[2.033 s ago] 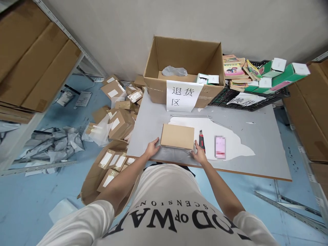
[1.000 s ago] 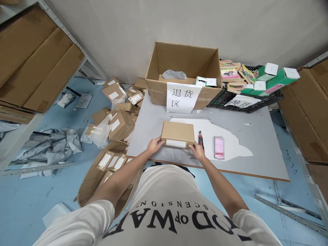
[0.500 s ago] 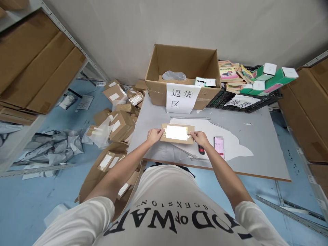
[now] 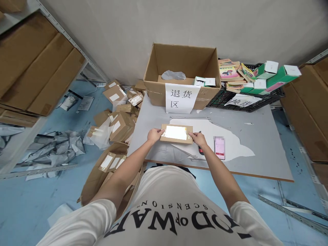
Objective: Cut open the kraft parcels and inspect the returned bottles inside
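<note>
I hold a small flat brown cardboard box [image 4: 176,133] up on edge above the grey table [image 4: 261,143], its side with a white label facing me. My left hand [image 4: 154,135] grips its left end and my right hand [image 4: 198,138] grips its right end. A red and black box cutter [image 4: 200,149] lies on the table just under my right hand. Right of it lies a phone [image 4: 220,147] on a white patch of the tabletop.
A large open carton [image 4: 182,77] with a paper sign stands at the table's back. A black crate [image 4: 246,95] of books and green boxes sits to its right. Many small labelled parcels [image 4: 118,118] lie heaped on the floor at left, beside shelving with flat cardboard.
The box lay flat on the table two seconds ago. Both hands have lifted its near edge and tipped it upright, bringing the white label to face me.
</note>
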Tool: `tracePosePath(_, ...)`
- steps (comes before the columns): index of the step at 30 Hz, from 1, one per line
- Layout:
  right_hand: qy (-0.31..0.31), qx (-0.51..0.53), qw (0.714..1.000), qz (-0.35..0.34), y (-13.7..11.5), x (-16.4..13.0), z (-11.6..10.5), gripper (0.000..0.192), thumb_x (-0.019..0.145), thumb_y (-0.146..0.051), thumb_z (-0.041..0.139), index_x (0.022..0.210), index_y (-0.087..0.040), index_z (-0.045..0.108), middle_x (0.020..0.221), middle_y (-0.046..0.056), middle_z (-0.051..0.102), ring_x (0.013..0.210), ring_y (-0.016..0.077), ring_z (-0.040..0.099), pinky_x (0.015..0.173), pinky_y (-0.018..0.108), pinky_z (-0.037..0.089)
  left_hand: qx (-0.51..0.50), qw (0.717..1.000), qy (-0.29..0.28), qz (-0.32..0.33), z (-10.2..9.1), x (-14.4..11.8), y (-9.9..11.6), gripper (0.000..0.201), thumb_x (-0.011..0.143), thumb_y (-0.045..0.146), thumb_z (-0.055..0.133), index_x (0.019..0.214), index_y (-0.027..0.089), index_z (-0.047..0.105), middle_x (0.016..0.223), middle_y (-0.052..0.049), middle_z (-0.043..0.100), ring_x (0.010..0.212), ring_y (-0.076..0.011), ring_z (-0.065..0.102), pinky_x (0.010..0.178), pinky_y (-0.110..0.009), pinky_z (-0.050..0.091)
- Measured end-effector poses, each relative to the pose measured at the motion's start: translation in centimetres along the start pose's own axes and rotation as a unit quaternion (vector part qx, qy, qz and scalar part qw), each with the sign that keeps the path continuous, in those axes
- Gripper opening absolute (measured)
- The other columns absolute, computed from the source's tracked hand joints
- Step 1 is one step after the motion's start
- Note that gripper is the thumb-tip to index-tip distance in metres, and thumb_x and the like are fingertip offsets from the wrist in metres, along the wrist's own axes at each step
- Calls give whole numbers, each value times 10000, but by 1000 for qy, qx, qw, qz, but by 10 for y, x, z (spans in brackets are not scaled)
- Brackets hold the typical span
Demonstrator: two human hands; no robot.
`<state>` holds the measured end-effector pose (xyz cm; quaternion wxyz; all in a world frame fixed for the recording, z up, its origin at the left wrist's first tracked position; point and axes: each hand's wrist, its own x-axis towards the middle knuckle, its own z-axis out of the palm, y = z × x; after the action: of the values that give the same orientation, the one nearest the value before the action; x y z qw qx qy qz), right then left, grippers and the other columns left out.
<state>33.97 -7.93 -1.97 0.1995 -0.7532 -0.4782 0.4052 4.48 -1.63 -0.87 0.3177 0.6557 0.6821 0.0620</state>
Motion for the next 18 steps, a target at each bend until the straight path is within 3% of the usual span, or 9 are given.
tracePosePath(11,20,53,998,-19,15,-11,9,497,835,-600,483,894,-162,712,832,75,730,709,196,682,667,291,525,12,1000,25,-2,4,-9,3,472,863,549,457,1087,206,692,1045,-104,710,968,-267,639,724,-286,430)
tracePosePath(15,-2,102,995,-24,28,-14,13,474,878,-562,434,999,-180,688,951,68,723,759,196,694,708,315,546,-12,999,35,-1,7,-11,5,576,885,514,450,1352,178,481,1171,-108,664,1073,-292,605,824,-325,441)
tracePosePath(18,-20,104,994,-22,34,-20,15,469,911,-529,384,992,-176,683,979,78,717,732,199,699,728,332,543,-24,999,37,-1,9,-13,6,605,904,491,425,1416,170,385,1223,-119,633,1106,-311,590,872,-363,440)
